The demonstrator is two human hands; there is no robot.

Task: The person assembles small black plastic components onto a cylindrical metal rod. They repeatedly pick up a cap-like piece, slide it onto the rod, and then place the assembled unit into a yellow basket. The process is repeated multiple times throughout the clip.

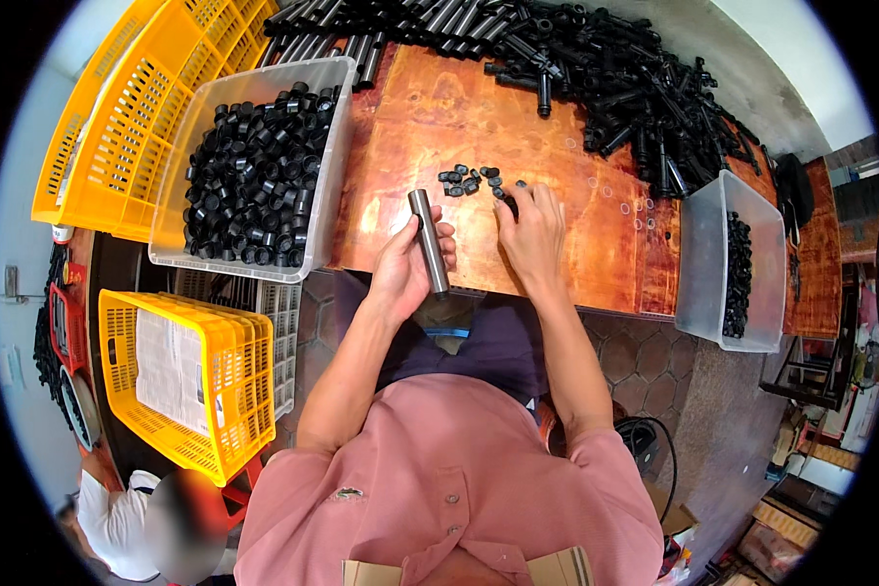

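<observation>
My left hand (402,266) is closed around a grey metal tube (429,244), which stands out above and below the fingers, tilted slightly over the front of the table. To its right, my right hand (534,232) reaches over the wooden tabletop with bent fingers. Its thumb and forefinger come together at a small black part (507,200), partly hidden by them. Several similar small black pieces (461,180) lie in a loose cluster just left of those fingertips.
A clear bin (327,195) of black caps stands left, beside yellow crates (117,117). Black tubular parts (625,83) and metal tubes (361,59) cover the far side. Thin clear rings (626,208) lie right, near another clear bin (703,254). A person (117,523) is at lower left.
</observation>
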